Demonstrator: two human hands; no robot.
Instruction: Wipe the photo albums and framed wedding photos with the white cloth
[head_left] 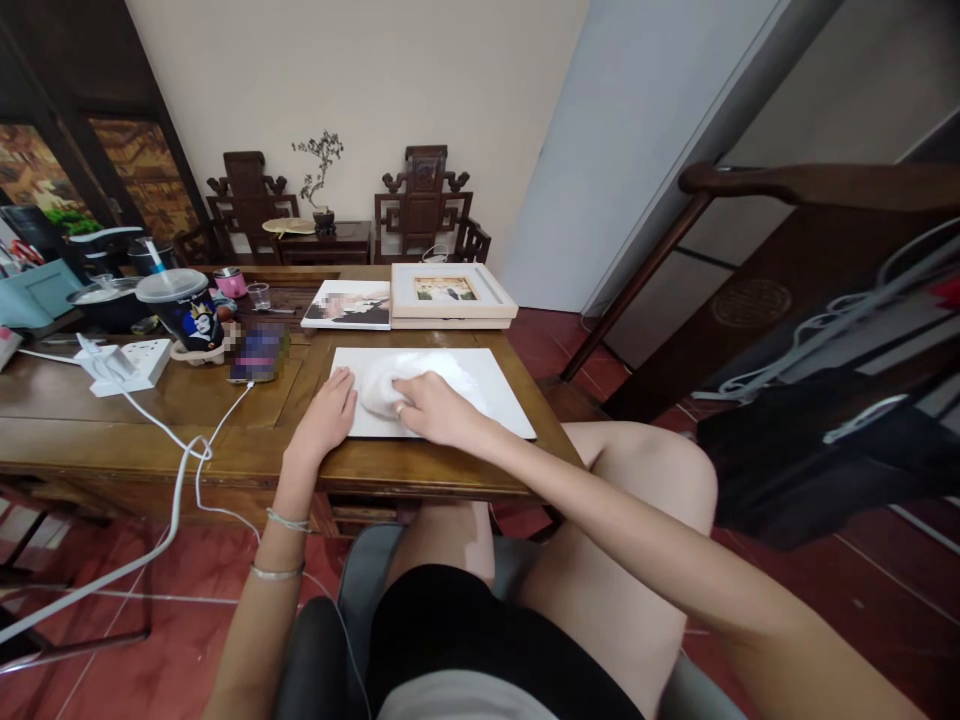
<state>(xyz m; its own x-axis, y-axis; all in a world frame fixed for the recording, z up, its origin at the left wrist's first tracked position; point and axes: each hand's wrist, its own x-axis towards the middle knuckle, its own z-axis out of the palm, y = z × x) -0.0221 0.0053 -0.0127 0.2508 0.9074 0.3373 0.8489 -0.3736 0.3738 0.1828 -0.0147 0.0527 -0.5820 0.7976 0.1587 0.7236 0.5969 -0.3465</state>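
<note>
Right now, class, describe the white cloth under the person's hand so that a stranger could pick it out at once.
Start at the wooden table and find the flat white board lying at its near edge. On that board sits the white cloth, bunched up, with the right hand pressed on it and the left hand beside it. Unlike the smooth board, it is soft and crumpled.

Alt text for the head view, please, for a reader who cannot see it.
A seated person presses a crumpled white cloth onto a flat white panel with the right hand, while the left hand rests on the panel's near left corner. Behind it on the wooden table lie a framed photo and a photo print.
</note>
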